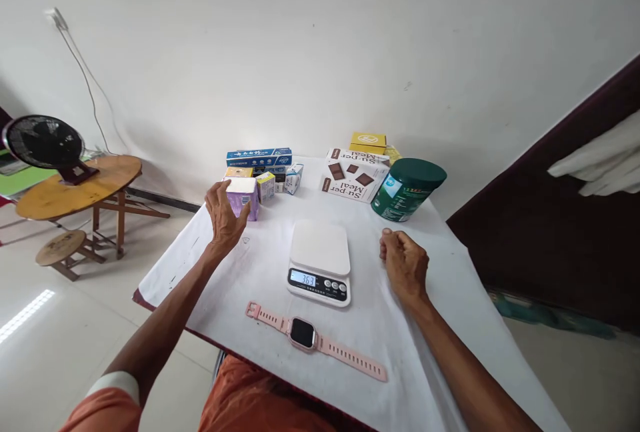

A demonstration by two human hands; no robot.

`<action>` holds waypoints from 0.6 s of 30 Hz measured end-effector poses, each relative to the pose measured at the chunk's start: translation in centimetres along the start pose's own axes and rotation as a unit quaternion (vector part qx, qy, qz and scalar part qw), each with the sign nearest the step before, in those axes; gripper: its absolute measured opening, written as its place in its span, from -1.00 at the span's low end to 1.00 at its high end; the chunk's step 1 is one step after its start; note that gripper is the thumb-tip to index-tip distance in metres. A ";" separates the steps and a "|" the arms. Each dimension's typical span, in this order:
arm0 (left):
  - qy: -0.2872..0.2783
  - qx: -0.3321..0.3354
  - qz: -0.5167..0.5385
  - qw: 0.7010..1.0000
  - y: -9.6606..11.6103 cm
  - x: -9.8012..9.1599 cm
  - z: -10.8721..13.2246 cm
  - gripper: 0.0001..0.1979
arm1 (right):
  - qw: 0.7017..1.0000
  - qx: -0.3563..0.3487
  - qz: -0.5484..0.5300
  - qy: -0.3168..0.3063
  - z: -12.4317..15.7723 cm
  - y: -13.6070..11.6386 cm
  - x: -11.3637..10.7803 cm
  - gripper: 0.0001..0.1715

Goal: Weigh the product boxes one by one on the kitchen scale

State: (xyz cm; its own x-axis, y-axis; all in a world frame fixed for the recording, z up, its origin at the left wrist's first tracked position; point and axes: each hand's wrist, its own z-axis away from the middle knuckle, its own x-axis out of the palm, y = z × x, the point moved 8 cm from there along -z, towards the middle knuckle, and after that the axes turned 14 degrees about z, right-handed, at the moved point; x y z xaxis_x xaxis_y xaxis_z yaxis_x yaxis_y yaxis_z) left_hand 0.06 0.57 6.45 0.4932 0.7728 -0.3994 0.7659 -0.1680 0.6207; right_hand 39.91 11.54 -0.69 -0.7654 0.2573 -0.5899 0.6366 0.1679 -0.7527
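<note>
My left hand (223, 215) is at a purple-and-white package (243, 199) on the far left of the table, fingers and thumb spread apart over its left side and front. Whether the fingertips touch it is hard to make out. My right hand (406, 264) rests loosely curled on the cloth, right of a white digital scale (321, 247), with nothing visible in it. The scale's plate is bare and its lit display reads 363. In front of the scale, a pink-strapped smartwatch (303, 333) lies stretched out flat.
Behind the package stand a blue long box (259, 157) and several small boxes. At the back right are a white Su-per Meal box (354, 175), a yellow box (369, 141) and a green tub (407, 189). A fan (47, 145) sits on a round wooden table (107, 182) to the left.
</note>
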 end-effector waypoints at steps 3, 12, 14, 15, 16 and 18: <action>0.040 -0.087 -0.025 0.995 -2.1 1.1 -0.4 -0.03 | 0.999 0.026 -0.032 -0.016 -0.5 1.5 1.0 -0.51; 0.060 -0.203 -0.005 0.977 -3.8 3.0 -1.5 0.09 | 0.997 0.006 -0.065 -0.039 -0.3 1.7 1.3 -0.53; 0.068 -0.191 0.000 0.979 -3.1 1.3 -1.8 0.03 | 0.998 -0.002 -0.059 -0.037 -0.4 1.7 1.4 -0.51; 0.076 -0.178 0.004 0.981 -2.5 0.3 -2.0 0.01 | 0.998 -0.007 -0.053 -0.035 -0.5 1.7 1.4 -0.50; 0.082 -0.159 0.007 0.984 -1.6 -0.7 -2.1 0.00 | 0.998 -0.011 -0.048 -0.033 -0.6 1.6 1.5 -0.49; 0.079 -0.106 0.012 0.991 0.8 -2.1 -2.4 -0.02 | 0.998 -0.016 -0.043 -0.033 -0.7 1.5 1.5 -0.49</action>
State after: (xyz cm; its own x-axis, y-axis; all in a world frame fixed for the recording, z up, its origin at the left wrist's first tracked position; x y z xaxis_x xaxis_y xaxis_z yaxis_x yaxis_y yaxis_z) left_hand -1.33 0.21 9.42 0.4273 0.8589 -0.2823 0.6421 -0.0684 0.7636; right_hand 39.80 12.80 -2.52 -0.8215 0.1781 -0.5416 0.5697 0.2184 -0.7923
